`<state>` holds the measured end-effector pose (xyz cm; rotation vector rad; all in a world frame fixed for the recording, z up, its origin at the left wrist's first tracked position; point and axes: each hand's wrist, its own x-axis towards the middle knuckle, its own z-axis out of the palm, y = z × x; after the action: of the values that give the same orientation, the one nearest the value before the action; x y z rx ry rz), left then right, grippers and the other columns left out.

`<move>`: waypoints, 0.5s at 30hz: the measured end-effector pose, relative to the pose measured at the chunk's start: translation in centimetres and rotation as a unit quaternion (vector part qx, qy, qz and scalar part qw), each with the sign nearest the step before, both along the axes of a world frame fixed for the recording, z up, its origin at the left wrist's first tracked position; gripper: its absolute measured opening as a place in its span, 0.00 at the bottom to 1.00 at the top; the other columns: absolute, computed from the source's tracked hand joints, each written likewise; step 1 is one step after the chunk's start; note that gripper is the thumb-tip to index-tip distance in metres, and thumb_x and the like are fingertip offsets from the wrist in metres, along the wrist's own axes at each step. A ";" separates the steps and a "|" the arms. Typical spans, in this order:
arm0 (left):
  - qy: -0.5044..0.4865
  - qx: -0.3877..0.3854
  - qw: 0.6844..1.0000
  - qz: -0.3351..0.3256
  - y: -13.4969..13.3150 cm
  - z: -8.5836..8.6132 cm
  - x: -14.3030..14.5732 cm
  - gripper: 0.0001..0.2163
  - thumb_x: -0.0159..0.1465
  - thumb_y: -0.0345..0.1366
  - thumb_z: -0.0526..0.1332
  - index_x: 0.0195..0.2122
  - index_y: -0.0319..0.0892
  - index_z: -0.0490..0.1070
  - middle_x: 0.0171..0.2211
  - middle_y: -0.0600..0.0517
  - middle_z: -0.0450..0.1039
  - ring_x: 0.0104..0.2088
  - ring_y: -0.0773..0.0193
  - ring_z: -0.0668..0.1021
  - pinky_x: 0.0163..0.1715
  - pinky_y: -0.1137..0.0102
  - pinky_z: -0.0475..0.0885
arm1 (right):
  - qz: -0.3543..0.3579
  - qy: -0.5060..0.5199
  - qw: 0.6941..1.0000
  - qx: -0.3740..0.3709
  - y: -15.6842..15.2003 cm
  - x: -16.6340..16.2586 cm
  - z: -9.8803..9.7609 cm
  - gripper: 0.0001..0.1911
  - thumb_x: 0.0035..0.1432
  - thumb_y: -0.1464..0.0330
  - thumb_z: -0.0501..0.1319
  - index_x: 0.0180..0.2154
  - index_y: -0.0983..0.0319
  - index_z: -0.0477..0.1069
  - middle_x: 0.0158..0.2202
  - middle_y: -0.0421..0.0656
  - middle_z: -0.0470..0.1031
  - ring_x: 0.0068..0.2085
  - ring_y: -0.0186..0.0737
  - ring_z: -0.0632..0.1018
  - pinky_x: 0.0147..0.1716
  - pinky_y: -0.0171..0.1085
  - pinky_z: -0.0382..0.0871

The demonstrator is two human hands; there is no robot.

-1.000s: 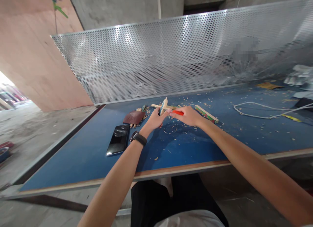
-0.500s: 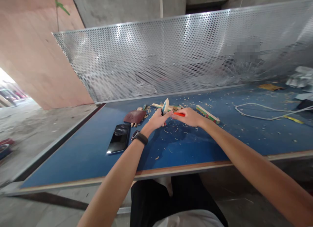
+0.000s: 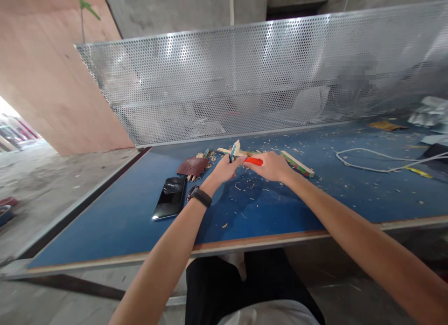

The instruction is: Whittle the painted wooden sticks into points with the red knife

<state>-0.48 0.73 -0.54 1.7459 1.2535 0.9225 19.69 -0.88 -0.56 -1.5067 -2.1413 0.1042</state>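
My left hand (image 3: 222, 170), with a dark watch on its wrist, is closed around a small pale piece of wood (image 3: 235, 148) with blue marks. The wood's pointed end sticks up beyond the thumb. In my right hand (image 3: 272, 166) is an orange-handled knife (image 3: 254, 161), directed left at the wood. Its blade is too small to make out, and the left thumb is close to the handle's front end. Behind the hands lie wooden strips (image 3: 223, 151), partly covered. Curled shavings (image 3: 239, 186) are scattered around.
Left of the hands are a black phone (image 3: 170, 197) and brown sandpaper-like sheet (image 3: 192, 166) over thin sticks. A painted wood strip (image 3: 297, 164) lies right. Farther right are a white cable (image 3: 364, 168) and yellow strip (image 3: 419, 171). A perforated metal panel (image 3: 217, 87) stands behind the blue table (image 3: 115, 222).
The orange knife handle has shifted slightly left and up toward the wood, showing more of itself. The piece of wood has tilted a little. Both forearms are nearly where they were.
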 end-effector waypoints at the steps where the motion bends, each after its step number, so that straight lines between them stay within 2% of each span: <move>1: 0.007 0.002 1.000 0.022 0.0 -0.1 0.2 0.21 0.68 0.58 0.63 0.39 0.43 0.69 0.20 0.59 0.61 0.18 0.68 0.69 0.22 0.71 0.61 | -0.010 0.000 1.000 0.004 0.0 -0.1 0.0 0.32 0.65 0.37 0.53 0.43 0.52 0.84 0.34 0.48 0.83 0.34 0.51 0.79 0.29 0.42 0.58; 4: 0.029 0.012 0.996 0.084 0.1 -0.5 0.8 0.22 0.69 0.60 0.61 0.41 0.43 0.70 0.19 0.59 0.63 0.18 0.66 0.71 0.23 0.70 0.62 | -0.039 0.009 0.999 0.004 -0.1 -0.4 0.2 0.34 0.66 0.36 0.50 0.39 0.54 0.83 0.35 0.50 0.83 0.34 0.51 0.79 0.28 0.42 0.57; 7: 0.023 0.009 0.997 0.073 0.0 -0.7 0.9 0.23 0.68 0.61 0.62 0.41 0.43 0.69 0.19 0.59 0.65 0.17 0.67 0.72 0.22 0.71 0.63 | -0.041 0.020 0.999 -0.002 -0.1 -0.2 0.3 0.34 0.66 0.37 0.51 0.38 0.55 0.83 0.33 0.50 0.82 0.34 0.50 0.78 0.29 0.42 0.57; 12: -0.020 -0.015 0.999 0.021 -0.1 -0.5 0.2 0.22 0.66 0.58 0.67 0.40 0.43 0.66 0.19 0.61 0.63 0.16 0.69 0.70 0.20 0.72 0.65 | 0.052 0.070 0.994 -0.062 -0.1 0.5 0.0 0.31 0.66 0.40 0.54 0.42 0.56 0.83 0.29 0.45 0.80 0.30 0.46 0.76 0.30 0.42 0.61; 15: -0.045 -0.026 0.999 0.015 -0.2 -0.1 0.1 0.20 0.66 0.54 0.69 0.40 0.43 0.65 0.20 0.61 0.63 0.16 0.71 0.70 0.17 0.73 0.64 | 0.092 0.087 0.989 -0.072 0.0 0.5 -0.1 0.31 0.66 0.39 0.54 0.39 0.57 0.82 0.28 0.44 0.79 0.29 0.44 0.75 0.31 0.43 0.62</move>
<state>-0.42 0.52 -0.60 1.6317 1.2380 0.9667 20.23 -0.91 -0.63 -1.3185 -2.1634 0.4477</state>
